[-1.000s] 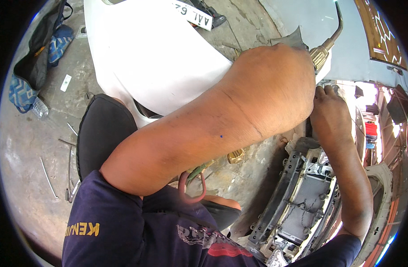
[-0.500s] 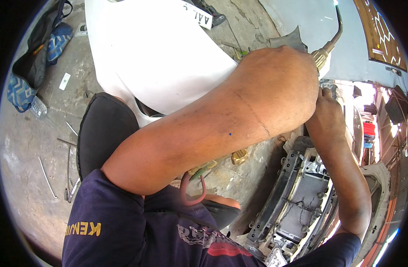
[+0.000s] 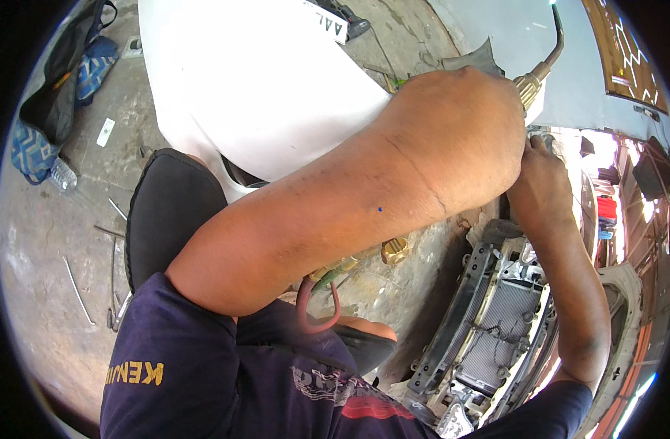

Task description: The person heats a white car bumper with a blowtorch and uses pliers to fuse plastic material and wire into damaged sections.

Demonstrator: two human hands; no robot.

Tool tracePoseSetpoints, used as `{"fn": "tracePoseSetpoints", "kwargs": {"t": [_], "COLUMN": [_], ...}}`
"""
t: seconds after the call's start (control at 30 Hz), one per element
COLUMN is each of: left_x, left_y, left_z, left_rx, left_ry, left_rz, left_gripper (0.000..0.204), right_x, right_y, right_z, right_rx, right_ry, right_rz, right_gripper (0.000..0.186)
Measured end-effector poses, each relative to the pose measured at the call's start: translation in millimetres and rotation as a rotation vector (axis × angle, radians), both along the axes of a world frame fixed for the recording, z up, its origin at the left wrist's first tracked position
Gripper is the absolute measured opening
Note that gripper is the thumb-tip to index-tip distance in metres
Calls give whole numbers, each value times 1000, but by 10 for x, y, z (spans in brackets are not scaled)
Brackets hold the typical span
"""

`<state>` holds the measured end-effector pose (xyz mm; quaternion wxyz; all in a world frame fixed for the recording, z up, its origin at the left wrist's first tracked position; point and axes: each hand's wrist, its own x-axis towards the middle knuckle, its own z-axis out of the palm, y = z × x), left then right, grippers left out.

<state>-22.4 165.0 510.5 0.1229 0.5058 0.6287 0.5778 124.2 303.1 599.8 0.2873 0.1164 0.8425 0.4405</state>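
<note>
The torch (image 3: pixel 527 88) projects at far right past my left hand (image 3: pixel 470 121); I cannot tell how far open it or my right hand (image 3: pixel 541 181) is, or what either holds, but a wrist slip could scorch the white panel (image 3: pixel 258 84).

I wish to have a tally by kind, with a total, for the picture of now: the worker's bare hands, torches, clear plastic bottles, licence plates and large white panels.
Bare hands: 2 (left hand, right hand)
Torch: 1
Clear plastic bottle: 1
Licence plate: 1
Large white panel: 1
Total: 6
</note>
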Motion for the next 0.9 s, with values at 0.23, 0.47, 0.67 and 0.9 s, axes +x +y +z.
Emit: {"fn": "tracePoseSetpoints", "kwargs": {"t": [0.23,0.47,0.67,0.9], "left_x": [-7,-32,-32,-19], "left_y": [3,-21,-34,-7], "left_z": [-3,58,64,18], "left_rx": [5,-31,-45,0], "left_ry": [18,12,-23,-12], "left_rz": [-8,-54,-60,-41], "left_gripper": [34,34,34,34], "right_x": [10,45,64,-64], "right_y": [36,-27,-19,-168], "right_z": [-61,-120,-164,-166], "right_rx": [123,136,120,142], "right_ry": [-1,49,72,65], "right_rz": [-21,-83,-41,-73], "right_gripper": [15,15,16,16]}}
